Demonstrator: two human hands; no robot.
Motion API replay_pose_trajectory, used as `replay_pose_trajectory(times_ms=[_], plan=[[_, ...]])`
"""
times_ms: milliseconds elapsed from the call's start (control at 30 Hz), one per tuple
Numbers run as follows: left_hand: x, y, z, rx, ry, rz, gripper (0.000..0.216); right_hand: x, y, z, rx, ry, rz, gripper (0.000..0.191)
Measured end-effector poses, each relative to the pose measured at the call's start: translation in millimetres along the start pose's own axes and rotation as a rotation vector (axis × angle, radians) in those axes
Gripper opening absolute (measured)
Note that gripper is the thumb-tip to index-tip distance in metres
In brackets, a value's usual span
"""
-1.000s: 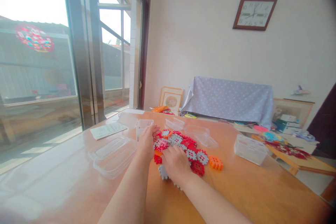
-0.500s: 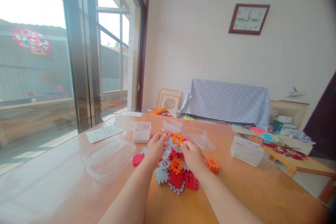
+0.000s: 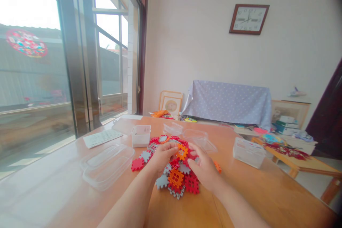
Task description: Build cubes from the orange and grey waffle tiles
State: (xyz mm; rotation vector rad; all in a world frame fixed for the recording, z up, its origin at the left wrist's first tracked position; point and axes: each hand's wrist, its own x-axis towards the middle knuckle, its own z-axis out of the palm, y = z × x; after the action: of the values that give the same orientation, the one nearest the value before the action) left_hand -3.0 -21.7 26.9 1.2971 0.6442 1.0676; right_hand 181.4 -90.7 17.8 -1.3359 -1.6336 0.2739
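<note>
My left hand [image 3: 165, 156] pinches an orange interlocking plastic tile [image 3: 182, 152] by its left edge, above the pile. My right hand [image 3: 203, 165] is just to the right of that tile, thumb and fingers parted, with nothing visible in it. Beneath both hands spreads a heap of notched square tiles in red, grey and orange. At its near side lie another orange tile [image 3: 175, 178] with window-like holes, a red lattice tile [image 3: 192, 184] and a light grey tile [image 3: 161, 181]. A solid red tile [image 3: 138, 164] lies at the left end. My hands hide the middle of the heap.
On the wooden table [image 3: 187, 213], a clear lid [image 3: 107, 171] and a printed sheet [image 3: 103, 138] lie left. A small white box [image 3: 141, 136] stands behind the heap, near clear containers [image 3: 196, 136]. A translucent box [image 3: 249, 152] is at right, before a low side table [image 3: 301, 165].
The orange tile has come nearer to me, held in my left hand. My right hand's fingers have parted and moved off the tile's right side. The view has shifted slightly.
</note>
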Motion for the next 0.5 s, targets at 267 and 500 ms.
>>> replay_pose_trajectory(times_ms=[267,500], plan=[[-4.4,-4.0,7.3,-0.051,-0.119,-0.056,0.027,-13.2,-5.1,-13.3,-0.189,-0.096,-0.217,0.066],[-6.6,-4.8,17.9,-0.162,-0.109,-0.100,0.028,-16.8,0.1,-6.4,-0.232,-0.014,-0.270,0.054]])
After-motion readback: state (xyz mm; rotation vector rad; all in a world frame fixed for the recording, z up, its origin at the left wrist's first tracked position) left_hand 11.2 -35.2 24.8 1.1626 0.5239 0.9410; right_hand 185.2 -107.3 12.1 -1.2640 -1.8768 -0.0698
